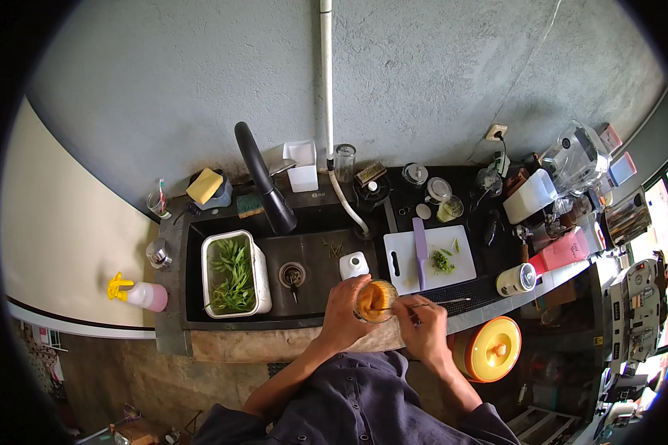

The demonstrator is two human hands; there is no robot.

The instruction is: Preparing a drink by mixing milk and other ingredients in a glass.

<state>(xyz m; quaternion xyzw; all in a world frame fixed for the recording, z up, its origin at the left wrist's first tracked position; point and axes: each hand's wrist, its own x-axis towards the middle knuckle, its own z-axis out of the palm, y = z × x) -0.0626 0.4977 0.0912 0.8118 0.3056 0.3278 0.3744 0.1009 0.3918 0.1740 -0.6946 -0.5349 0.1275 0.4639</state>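
My left hand (344,310) is closed around a glass jar (365,310) at the sink's front edge. Inside the jar lies a thick orange paste (378,295). My right hand (424,325) grips a thin metal utensil, like a long spoon (445,301); one end points into the jar and the other sticks out to the right. A white bottle (353,265) stands just beyond my left hand. Beyond my right hand lies a white cutting board (399,243) with a purple knife (421,256) and chopped green herbs (442,260).
Leafy greens (231,274) sit in a white tub (263,278) in the black sink (310,248), under a black faucet (263,185). A spray bottle (147,296) stands left. Jars, a pink pitcher (560,252) and a can (516,279) crowd the right. A yellow-lidded container (491,350) is below.
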